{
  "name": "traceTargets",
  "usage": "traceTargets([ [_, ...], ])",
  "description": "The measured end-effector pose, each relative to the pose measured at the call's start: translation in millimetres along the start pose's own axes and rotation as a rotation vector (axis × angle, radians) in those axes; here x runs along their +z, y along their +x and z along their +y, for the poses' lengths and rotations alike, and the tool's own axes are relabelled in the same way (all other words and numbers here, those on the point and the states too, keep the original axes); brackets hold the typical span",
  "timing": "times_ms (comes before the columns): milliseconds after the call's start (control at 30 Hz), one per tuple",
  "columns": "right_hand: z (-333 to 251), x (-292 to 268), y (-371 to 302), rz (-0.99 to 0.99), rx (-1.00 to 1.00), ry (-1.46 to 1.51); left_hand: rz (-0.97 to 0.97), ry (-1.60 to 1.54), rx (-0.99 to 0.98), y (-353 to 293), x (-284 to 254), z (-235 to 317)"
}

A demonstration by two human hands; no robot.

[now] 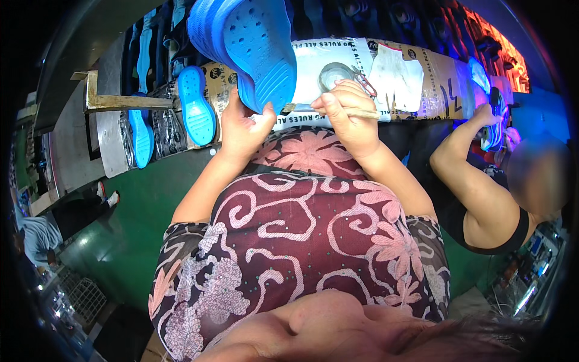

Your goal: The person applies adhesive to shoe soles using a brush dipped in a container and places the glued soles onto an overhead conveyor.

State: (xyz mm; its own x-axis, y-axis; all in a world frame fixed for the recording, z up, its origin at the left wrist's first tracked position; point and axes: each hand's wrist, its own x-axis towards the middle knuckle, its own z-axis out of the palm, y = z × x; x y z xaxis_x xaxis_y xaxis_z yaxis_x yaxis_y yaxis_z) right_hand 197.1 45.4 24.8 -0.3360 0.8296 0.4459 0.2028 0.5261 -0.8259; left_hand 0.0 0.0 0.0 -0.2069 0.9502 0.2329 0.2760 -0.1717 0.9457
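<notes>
1. The blue sole [260, 51] is held up over the table [309, 66] by the left grip [246, 125], its near end pinched between thumb and fingers.
2. The brush [369, 113] is pinched by the right grip [350, 117], bristles pointed left.
3. The sole lies left of the right grip, its long axis running away from the body; the brush is held crosswise at its near end. The left grip is the nearer one.
4. Whether the sole is touched by the bristles cannot be told. Its far end is cut off; some left fingers are hidden behind it.
</notes>
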Motion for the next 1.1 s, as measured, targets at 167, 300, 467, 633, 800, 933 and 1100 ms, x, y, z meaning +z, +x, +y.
traceTargets([
  [167,5.4,-2.9,0.5,0.055,-0.088,-0.07,0.017,0.053,0.05,-0.3,1.1,-5.8],
  [300,3.5,-3.4,1.9,0.113,-0.13,-0.048,0.02,-0.082,0.025,-2.2,6.1,-6.4],
  [467,-4.0,-7.0,1.1,-0.091,-0.164,-0.187,0.064,-0.135,0.099,-1.0,11.6,-7.1],
  [633,-3.0,-7.8,-0.4,0.014,-0.135,-0.102,0.071,-0.122,0.13,-1.5,12.1,-7.0],
  [800,-5.7,-2.7,3.0,-0.072,-0.228,-0.226,0.079,-0.068,0.183,-1.5,12.8,-11.3],
  [933,-6.0,-3.4,0.5,-0.075,-0.238,-0.154,0.118,-0.109,0.234,-0.5,12.9,-13.2],
  [1100,-4.1,-4.5,-1.3,0.105,-0.147,-0.013,0.116,-0.11,0.225,-0.2,12.3,-7.7],
])
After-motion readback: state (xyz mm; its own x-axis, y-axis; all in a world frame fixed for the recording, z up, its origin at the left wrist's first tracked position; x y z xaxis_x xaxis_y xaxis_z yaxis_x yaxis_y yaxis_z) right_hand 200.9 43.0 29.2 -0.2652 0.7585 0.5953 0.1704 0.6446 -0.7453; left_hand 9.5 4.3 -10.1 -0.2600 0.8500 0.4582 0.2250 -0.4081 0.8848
